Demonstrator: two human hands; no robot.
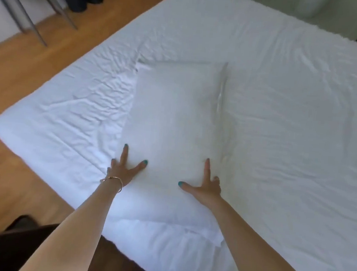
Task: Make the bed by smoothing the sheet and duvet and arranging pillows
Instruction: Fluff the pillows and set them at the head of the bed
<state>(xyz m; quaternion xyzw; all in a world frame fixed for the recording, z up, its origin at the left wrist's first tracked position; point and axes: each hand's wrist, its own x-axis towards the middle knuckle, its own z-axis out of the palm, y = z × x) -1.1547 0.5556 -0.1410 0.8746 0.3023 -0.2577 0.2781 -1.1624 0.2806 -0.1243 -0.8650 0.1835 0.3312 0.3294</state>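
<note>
Head view, person leaning over a white bed. Pillow [174, 118] lies lengthwise on the duvet [291, 133], near the bed's 9 o'clock side, its far end toward 12 o'clock and its near end under both hands. Left hand [125, 169] rests on the near 7 o'clock corner, fingers straight and spread wide, thumb out toward 3 o'clock; bracelet [114, 182] on that wrist. Right hand [204, 184] rests on the near 5 o'clock corner, forefinger straight up the pillow's edge, thumb splayed toward 9 o'clock, the other fingers partly tucked at the side; whether they catch any cloth I cannot tell. Neither hand plainly pinches anything; both read as flat presses. Step in hand, by my judgement: seating and squaring the pillow. To do it well, press evenly with both palms so the filling spreads rather than bunching at one end, keep the long edges parallel to the bed's side, then slide it as one piece so the cover underneath does not drag. The cloth at 9 o'clock of the pillow is heavily creased and would want smoothing outward toward the edge; the stretch at 3 o'clock lies flatter. Containers: none visible. The pillow's 1 o'clock edge shows a raised seam or flap; open or closed, cannot tell. Wooden floor [17, 75] at 9 o'clock, grey metal legs [32, 27] at 10 o'clock, a second pale pillow-like shape [309, 6] blurred at 1 o'clock.
</note>
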